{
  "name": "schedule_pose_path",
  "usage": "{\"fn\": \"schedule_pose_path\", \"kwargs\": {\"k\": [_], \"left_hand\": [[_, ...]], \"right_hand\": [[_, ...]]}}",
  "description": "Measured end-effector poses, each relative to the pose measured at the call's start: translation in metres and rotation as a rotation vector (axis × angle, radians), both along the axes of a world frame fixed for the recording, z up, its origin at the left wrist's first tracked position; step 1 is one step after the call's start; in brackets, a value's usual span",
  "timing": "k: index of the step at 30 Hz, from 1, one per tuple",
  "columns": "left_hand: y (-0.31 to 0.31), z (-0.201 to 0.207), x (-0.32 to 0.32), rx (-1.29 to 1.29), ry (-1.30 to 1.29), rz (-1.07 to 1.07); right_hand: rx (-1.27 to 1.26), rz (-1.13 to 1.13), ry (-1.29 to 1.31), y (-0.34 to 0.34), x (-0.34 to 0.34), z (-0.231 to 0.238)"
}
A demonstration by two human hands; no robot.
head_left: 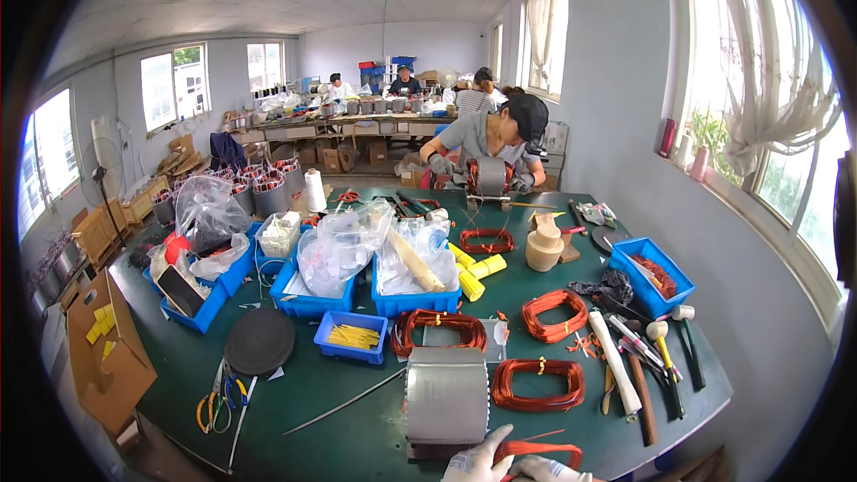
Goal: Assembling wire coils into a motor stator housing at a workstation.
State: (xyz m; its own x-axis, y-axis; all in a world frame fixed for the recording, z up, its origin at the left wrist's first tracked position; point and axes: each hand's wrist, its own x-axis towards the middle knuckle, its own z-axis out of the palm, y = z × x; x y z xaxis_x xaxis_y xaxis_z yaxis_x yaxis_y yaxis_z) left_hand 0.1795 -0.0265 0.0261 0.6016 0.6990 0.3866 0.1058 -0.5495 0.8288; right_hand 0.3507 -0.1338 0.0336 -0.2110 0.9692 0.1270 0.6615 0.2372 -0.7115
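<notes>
Hiding wire coil [549,449] partly, cropped right hand [546,469]

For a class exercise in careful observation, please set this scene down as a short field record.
Left hand: gloved, beside metal cylinder
Right hand: gloved, at reddish wire coil; grip unclear
Table: green
Small blue tray: holds yellow strips
Co-worker: across table, gloved hands at another cylinder

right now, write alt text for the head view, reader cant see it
Gloved left hand and right hand handle a red wire coil beside a grey metal cylinder on a green table. More coils, blue bins and hand tools lie around; opposite, a co-worker leans over another cylinder.
</notes>
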Motion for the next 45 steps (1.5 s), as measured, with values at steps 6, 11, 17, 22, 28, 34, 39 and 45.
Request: {"fn": "schedule_pose_path", "kwargs": {"k": [6,11,17,22,28,34,39,45], "left_hand": [[-0.006,-0.007,-0.002,0.428,0.335,0.085],[-0.006,-0.001,-0.005,0.493,0.382,0.087],[-0.004,0.002,-0.006,0.424,0.354,0.049],[-0.007,0.013,-0.01,0.52,0.461,0.015],[0.0,0.021,-0.021,0.488,0.482,0.029],[0.026,0.069,-0.097,0.224,-0.013,-0.05],[0.082,0.038,-0.149,-0.772,-0.436,0.152],[0.132,-0.026,-0.149,-1.394,-0.976,0.076]], "right_hand": [[-0.061,-0.176,-0.167,-0.016,-0.021,0.023],[0.031,-0.227,-0.073,-0.023,-0.022,0.031],[-0.179,-0.286,0.112,-0.016,-0.017,0.042],[-0.169,-0.327,0.292,-0.004,-0.014,0.028],[-0.194,-0.299,0.214,0.001,-0.016,0.028],[-0.097,-0.489,0.346,0.015,0.029,0.017],[-0.213,-0.591,0.452,0.045,0.063,-0.016],[-0.32,-0.592,0.558,0.078,0.054,-0.01]]}}
